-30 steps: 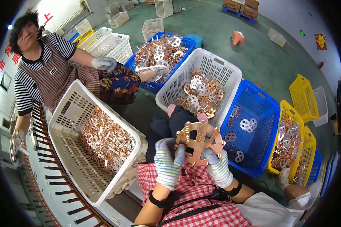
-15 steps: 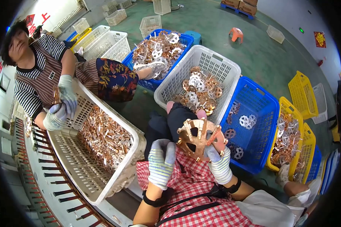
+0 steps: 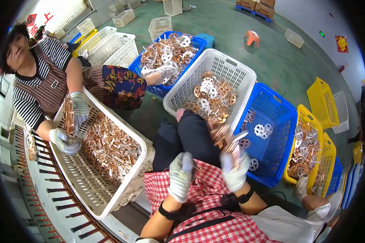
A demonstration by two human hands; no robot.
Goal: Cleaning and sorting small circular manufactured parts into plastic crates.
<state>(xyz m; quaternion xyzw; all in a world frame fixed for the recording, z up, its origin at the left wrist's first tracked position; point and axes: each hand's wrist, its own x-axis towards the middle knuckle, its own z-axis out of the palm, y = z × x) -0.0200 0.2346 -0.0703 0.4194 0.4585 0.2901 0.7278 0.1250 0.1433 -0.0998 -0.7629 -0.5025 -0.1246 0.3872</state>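
Baskets crowd the green floor (image 3: 271, 60), perforated plastic all: a white basket (image 3: 89, 170) of loose copper pieces at the left, where a co-worker's gloved hands sort, a second white basket (image 3: 231, 69) and a blue basket (image 3: 280, 121) ahead, holding flat wheel-shaped stampings. Step in hand looks like sorting. The right hand (image 3: 234, 172), in knit glove, is closed on a blurred copper stamping (image 3: 225, 135) above the lap; the left hand (image 3: 180, 174) hovers loosely curled, holding nothing. Next calls for a 2-handed grip.
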